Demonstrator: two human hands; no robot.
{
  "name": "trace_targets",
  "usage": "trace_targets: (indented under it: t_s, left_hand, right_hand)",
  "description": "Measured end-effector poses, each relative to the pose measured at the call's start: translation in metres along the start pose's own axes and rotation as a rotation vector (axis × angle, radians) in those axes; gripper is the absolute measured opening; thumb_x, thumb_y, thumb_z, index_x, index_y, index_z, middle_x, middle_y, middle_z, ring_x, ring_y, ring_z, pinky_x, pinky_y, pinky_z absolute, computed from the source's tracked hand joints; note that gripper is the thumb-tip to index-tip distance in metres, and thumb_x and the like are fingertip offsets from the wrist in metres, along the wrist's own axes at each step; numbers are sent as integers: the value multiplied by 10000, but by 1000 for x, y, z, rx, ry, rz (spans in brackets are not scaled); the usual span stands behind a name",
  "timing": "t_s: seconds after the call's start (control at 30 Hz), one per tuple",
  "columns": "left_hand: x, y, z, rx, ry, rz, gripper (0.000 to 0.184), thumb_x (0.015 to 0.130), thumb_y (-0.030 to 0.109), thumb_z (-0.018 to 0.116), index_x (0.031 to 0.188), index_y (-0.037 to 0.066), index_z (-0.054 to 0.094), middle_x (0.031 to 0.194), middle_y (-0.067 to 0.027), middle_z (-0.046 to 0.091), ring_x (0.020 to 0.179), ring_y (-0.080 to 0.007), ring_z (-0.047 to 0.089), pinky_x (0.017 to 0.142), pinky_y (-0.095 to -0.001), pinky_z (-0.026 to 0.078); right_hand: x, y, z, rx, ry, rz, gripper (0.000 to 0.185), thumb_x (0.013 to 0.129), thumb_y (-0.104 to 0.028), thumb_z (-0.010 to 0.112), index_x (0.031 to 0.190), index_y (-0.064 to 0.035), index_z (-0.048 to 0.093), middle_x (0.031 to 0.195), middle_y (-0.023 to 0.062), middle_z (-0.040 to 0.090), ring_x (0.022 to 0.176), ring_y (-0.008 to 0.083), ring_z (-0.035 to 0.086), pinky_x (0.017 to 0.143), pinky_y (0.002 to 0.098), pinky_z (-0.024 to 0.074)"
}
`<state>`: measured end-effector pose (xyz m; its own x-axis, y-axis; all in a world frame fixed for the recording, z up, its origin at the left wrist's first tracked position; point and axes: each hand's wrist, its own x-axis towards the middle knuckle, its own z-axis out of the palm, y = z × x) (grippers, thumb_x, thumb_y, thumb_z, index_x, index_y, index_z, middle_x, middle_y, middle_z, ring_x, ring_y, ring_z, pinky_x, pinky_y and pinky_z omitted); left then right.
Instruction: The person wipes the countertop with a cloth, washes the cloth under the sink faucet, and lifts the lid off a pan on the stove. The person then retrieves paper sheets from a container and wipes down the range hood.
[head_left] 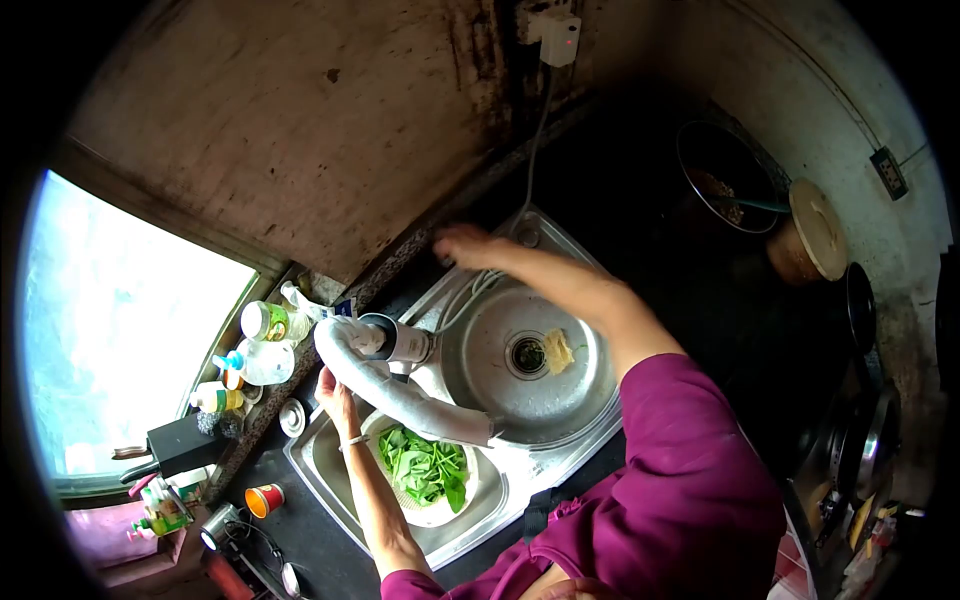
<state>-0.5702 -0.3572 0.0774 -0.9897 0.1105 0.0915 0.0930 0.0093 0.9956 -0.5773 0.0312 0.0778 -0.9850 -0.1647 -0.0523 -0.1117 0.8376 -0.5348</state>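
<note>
My left hand (336,396) is raised beside a thick, grey-wrapped faucet pipe (385,395), above the small sink basin. The pipe partly hides its fingers, so I cannot see whether they grip anything. My right hand (462,245) reaches over the back edge of the steel sink (590,420), near a looped pale cord (470,297). Its fingers are blurred. Green leaves (425,468) fill a pale colander (472,480) in the small basin. A yellowish scrub pad (558,352) lies by the drain (528,354) in the round basin.
Bottles (268,362) line the window ledge at left. A red-orange cup (264,500) lies on the dark counter. The cord runs up to a plug (560,42). At right stand a large pot (730,190) and a container with a round lid (818,228).
</note>
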Motion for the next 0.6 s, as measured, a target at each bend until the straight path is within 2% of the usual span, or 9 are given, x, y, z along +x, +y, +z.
trace_targets:
  t_s: [0.03,0.1,0.17,0.23,0.27,0.4,0.47,0.57,0.6]
  left_hand:
    - [-1,-2,-5,-2,3,-1,281,825,147,635,1038,-26,574,851,-42,621,696,-88,574,606,-197,469]
    - [-2,-6,-14,59,-16,-39,286,842,172,615,1052,-17,572,847,-54,629,674,-76,580,537,-168,431]
    - [-7,-10,-18,87,-23,-58,289,851,185,605,1059,-13,572,845,-60,634,664,-70,583,502,-153,411]
    - [-11,-4,-18,51,-2,-69,289,859,195,594,1061,-10,569,839,-72,637,654,-79,589,499,-158,412]
    - [-14,0,-19,88,-4,-50,282,864,193,586,1063,-5,568,832,-77,638,652,-81,590,497,-157,411]
    - [-24,14,-29,86,43,-76,279,868,186,579,1070,-7,565,826,-80,638,657,-84,591,502,-155,415]
    - [-30,13,-40,75,35,-83,283,872,184,572,1076,-12,561,825,-80,638,656,-87,592,503,-155,420]
    - [-51,26,-33,52,108,-126,283,879,180,561,1082,-17,556,846,-89,636,665,-91,594,507,-152,429]
    - [-58,25,-33,20,140,-138,285,880,181,559,1086,-16,553,851,-90,636,666,-92,593,512,-153,432]
  right_hand:
    - [3,20,-15,-32,-169,74,454,871,-370,320,1236,-124,432,1385,138,290,1289,324,215,1071,435,135]
    - [-5,44,-27,-101,-76,229,385,905,-280,270,1198,-120,462,1340,159,332,1280,318,232,1063,431,157]
    - [-4,51,-40,-141,23,267,373,902,-255,269,1188,-113,463,1320,144,350,1273,300,247,1038,448,194]
    - [-3,41,-60,-387,-128,417,332,890,-206,297,1128,-127,514,1246,121,444,1202,301,370,971,462,297]
    - [-2,38,-58,-538,-36,340,287,872,-146,333,1006,-147,586,1132,91,543,1057,305,506,855,468,398]
    - [-24,9,-77,-587,92,197,209,833,-124,426,899,-130,624,1038,90,591,911,282,581,752,416,457]
    - [-56,0,-103,-202,552,-93,144,800,-157,512,867,-101,627,945,90,612,820,254,601,672,383,465]
    - [-101,46,-118,118,755,322,116,770,-171,624,834,-81,657,763,79,638,687,206,624,585,317,463]
    - [-115,64,-120,155,771,427,123,775,-159,632,862,-75,658,801,75,646,689,198,621,599,297,468]
